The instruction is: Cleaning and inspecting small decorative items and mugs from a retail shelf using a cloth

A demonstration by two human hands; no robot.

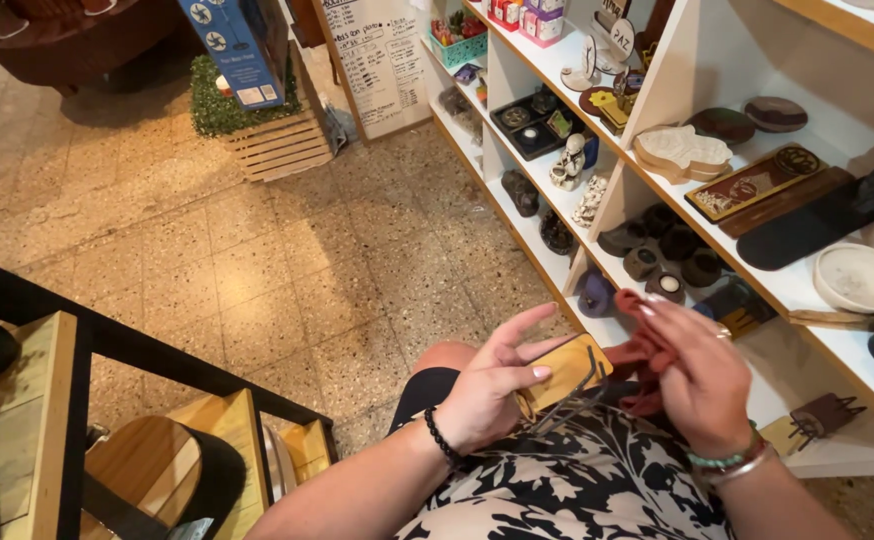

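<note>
1. Above the person's lap, beside the white shelf [557,200], the left hand [492,385] is grasping a small wooden piece [569,368] with dark cords.
2. The right hand [692,375] is clenching a reddish cloth [647,350] against the piece's edge.
3. Judging by this, wiping is seemingly underway, not finished; the piece is not yet shelved.

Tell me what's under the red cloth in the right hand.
Under the red cloth, one end of the wooden block shows, gripped by the left hand. The right hand hides the cloth's other side.
</note>
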